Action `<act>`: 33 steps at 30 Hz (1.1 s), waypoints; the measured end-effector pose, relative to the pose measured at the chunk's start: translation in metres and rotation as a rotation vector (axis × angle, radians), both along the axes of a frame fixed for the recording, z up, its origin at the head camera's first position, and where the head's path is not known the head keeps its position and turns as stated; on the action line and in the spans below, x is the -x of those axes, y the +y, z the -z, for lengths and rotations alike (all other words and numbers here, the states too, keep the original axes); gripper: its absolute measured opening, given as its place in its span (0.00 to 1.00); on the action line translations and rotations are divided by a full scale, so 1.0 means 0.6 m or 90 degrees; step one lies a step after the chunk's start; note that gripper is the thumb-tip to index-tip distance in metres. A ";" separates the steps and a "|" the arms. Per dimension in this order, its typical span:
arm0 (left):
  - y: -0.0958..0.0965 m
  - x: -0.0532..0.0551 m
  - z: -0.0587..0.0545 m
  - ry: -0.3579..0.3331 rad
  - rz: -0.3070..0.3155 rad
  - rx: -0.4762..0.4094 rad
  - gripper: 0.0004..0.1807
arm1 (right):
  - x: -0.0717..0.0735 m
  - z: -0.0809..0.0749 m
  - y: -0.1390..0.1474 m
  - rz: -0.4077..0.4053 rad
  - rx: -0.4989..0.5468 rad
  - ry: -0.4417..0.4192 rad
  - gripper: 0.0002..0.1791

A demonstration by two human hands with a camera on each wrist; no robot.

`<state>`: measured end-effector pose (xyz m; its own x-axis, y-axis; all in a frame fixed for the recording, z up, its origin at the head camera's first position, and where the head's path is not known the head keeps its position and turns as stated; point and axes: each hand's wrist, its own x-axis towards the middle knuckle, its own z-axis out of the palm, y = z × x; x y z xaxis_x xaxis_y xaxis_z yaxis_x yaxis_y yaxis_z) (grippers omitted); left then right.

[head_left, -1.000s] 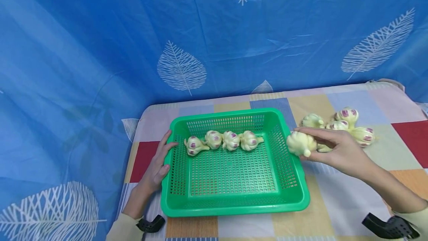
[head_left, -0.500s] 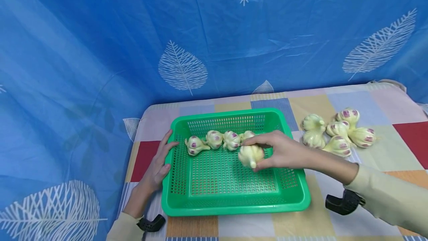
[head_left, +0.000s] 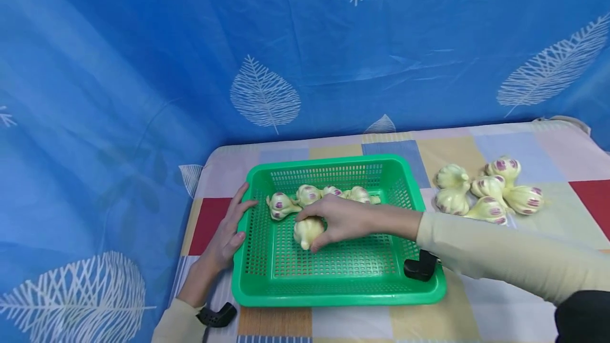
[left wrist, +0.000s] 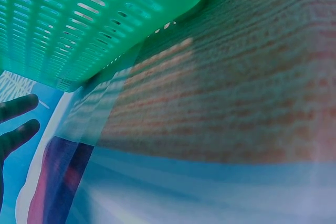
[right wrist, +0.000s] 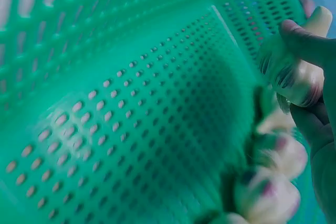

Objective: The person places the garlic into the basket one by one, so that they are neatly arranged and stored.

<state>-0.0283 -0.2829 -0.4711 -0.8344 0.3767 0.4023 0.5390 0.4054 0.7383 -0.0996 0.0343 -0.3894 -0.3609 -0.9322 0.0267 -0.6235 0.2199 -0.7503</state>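
Curtain (head_left: 190,41): blue, wht leaf prints, creased, behind table's far & L edges.

Table (head_left: 350,322): patchwork cloth; squares in yel, lt blue, red, orange, some striped.

Basket (head_left: 338,300): 1, grn plastic, rectang., rounded corners, smooth rim; slotted sides, perforated floor. On table, near side.

Sleeves (head_left: 481,247): 2, pale cream; R one crosses basket's R rim.

R hand (head_left: 340,221): inside basket, L of ctr; thumb & fingers apart only by bulb's width, pinching 1 garlic bulb.

L hand (head_left: 224,232): at basket's L rim; fingers straight & spread, tips touching rim, thumb apart, lower along same side.

Wrist units (head_left: 216,315): black, 1 ea. wrist.

Garlic bulb (head_left: 307,231), held: pale, rounded, ribbed, stem twd basket's near edge; purple streaks in R wrist view. Floor contact: can't tell.

Row bulbs (head_left: 282,206): 4, in basket, along far side from L; purple-streaked; 3rd part-hidden by R hand.

Pile bulbs (head_left: 522,199): 6, on cloth beyond basket's R rim, clustered twd table's far R corner; ribbed, tapering stems, several purple-marked.
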 end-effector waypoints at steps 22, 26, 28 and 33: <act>0.004 0.007 -0.007 -0.004 -0.005 0.010 0.37 | -0.023 0.087 -0.095 0.187 -0.021 0.099 0.35; 0.004 0.006 -0.003 -0.003 -0.006 0.010 0.38 | -0.022 0.085 -0.093 0.179 -0.032 0.112 0.37; 0.004 0.005 -0.001 -0.006 -0.005 0.008 0.39 | -0.023 0.075 -0.090 0.180 -0.040 0.118 0.37; 0.004 0.001 0.003 -0.007 -0.009 -0.002 0.37 | -0.020 0.038 -0.069 0.170 -0.047 0.136 0.35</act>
<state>-0.0290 -0.2805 -0.4728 -0.8440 0.3635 0.3944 0.5252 0.4112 0.7450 -0.0874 -0.0074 -0.4123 -0.5862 -0.8076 0.0636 -0.6776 0.4457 -0.5850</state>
